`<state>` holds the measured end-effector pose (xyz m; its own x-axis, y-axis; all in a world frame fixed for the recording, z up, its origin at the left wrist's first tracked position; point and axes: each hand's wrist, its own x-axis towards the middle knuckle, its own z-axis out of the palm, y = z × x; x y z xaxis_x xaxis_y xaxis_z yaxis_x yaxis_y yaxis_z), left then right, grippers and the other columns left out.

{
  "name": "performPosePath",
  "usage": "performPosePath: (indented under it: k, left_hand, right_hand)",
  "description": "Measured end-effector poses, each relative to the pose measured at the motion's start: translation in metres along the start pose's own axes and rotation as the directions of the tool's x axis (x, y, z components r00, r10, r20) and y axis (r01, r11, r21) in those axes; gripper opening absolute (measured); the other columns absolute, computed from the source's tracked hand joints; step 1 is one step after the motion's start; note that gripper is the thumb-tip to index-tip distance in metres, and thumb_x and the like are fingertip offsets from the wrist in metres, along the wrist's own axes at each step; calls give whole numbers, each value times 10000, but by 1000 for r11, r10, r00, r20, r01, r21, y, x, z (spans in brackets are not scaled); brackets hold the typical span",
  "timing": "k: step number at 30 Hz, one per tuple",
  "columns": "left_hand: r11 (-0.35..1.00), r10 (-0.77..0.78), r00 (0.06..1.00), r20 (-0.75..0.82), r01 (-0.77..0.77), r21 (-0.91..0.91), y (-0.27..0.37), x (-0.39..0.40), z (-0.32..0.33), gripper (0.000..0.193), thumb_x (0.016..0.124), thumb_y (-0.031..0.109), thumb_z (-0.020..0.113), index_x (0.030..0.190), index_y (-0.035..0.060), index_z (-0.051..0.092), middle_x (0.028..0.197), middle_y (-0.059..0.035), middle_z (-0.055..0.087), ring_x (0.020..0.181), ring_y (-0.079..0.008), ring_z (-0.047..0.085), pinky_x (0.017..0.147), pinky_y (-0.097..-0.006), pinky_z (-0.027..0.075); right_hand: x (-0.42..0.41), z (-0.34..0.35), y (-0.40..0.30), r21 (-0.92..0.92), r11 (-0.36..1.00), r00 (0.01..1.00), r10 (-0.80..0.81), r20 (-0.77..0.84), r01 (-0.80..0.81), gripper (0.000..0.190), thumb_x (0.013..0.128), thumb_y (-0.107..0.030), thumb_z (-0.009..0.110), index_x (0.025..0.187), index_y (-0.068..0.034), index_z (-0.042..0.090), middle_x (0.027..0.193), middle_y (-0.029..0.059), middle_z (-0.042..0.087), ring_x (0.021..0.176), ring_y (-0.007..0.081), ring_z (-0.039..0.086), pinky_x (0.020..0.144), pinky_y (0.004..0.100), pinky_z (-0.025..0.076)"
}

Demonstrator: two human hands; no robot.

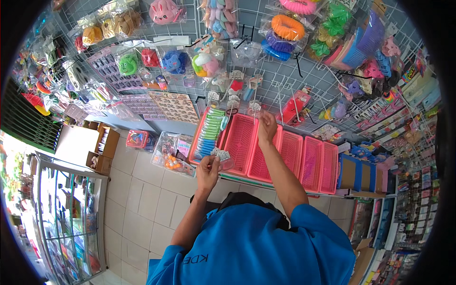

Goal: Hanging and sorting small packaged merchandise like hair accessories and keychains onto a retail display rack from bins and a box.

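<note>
My left hand [208, 172] pinches the white card tops of small clear plastic packets [227, 162], just over the near left end of a pink plastic basket [239, 142]. Raised higher, my right hand [267, 128] is at the front end of a white wire display hook on the grid wall, beside a small carded packet [254, 107] that hangs there; whether its fingers grip the hook or the packet cannot be told. To the left, a basket holds green and blue wrapped packets [210, 130]. More pink baskets [311, 164] stand in a row to the right.
A grey wire grid wall [278, 74] carries bagged hair ties, combs [359, 46] and plush items on hooks. A clear tub [171, 151] with orange balls stands left of the baskets. Cardboard boxes [107, 142] and a glass display case [71, 221] are at the left; blue boxes [351, 172] at the right.
</note>
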<state>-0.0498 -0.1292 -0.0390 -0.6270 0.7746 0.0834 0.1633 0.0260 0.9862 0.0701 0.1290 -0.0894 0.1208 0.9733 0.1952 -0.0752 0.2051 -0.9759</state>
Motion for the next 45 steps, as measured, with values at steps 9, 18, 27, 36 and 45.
performPosePath:
  k: [9, 18, 27, 36, 45]
  left_hand:
    - [1000, 4, 984, 176, -2, -16, 12, -37, 15, 255, 954, 220, 610, 975, -32, 641, 751, -62, 671, 665, -68, 590, 573, -240, 461]
    - [976, 39, 843, 536, 84, -202, 41, -93, 69, 193, 920, 106, 645, 1053, -27, 603, 775, -55, 684, 716, -65, 605, 628, -239, 493]
    - [949, 21, 639, 769, 230, -217, 64, -198, 124, 156, 906, 71, 653, 1028, -13, 603, 800, -46, 668, 727, -86, 612, 663, -233, 489]
    - [981, 9, 406, 914, 173, -86, 74, -285, 182, 162, 908, 76, 652, 1042, -8, 615, 853, -43, 669, 756, -71, 604, 663, -220, 485]
    - [981, 5, 222, 975, 186, -48, 98, -373, 295, 164, 899, 49, 657, 1047, -10, 617, 872, -68, 677, 774, -83, 622, 678, -230, 503]
  right_hand:
    - [-132, -132, -44, 25, 920, 902, 376, 213, -390, 127, 930, -76, 612, 1045, -22, 605, 941, 62, 658, 730, 98, 588, 599, 229, 449]
    - [-243, -287, -68, 9, 862, 851, 502, -157, -507, 123, 908, -96, 614, 1025, -64, 628, 852, 38, 676, 729, 88, 587, 610, 223, 434]
    - [-319, -344, -144, 40, 911, 908, 413, -68, -411, 168, 903, -40, 600, 1069, -40, 621, 877, 47, 688, 809, 107, 634, 701, 243, 464]
    - [-361, -478, -201, -135, 945, 874, 212, -436, -297, 174, 885, -29, 613, 1057, -29, 641, 847, -1, 674, 821, 74, 617, 716, 240, 456]
    - [-387, -652, -291, -103, 941, 760, 193, -621, -323, 159, 898, -78, 627, 1041, -13, 648, 823, 20, 677, 752, 96, 617, 685, 248, 481]
